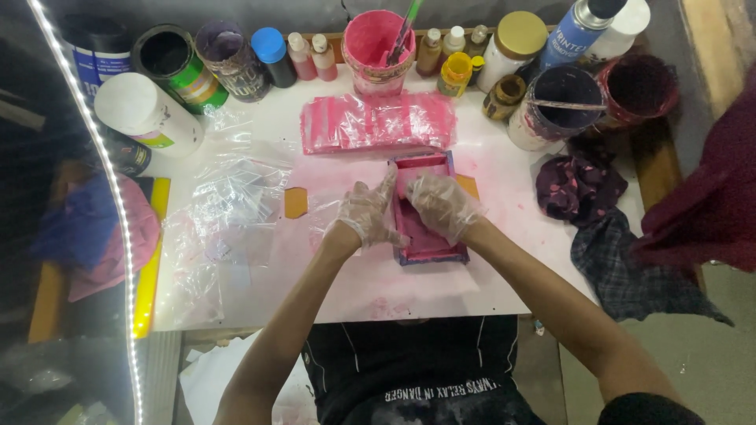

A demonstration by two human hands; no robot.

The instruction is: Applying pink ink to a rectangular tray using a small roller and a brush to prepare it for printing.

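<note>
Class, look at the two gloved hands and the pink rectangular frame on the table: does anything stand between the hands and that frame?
Nothing visible does. The left hand and right hand, both in thin clear gloves, already rest on the pink frame, one at each side. Only the glove film separates skin from frame.

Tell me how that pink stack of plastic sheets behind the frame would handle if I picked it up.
The pink stack of plastic sheets looks thin and crinkled, so it would probably flop and sag rather than stay flat. Its glossy, paint-smeared surface suggests the sheets may be slippery and could slide apart. It seems light for its size, and a push would likely shift or bunch it on the white table.
</note>
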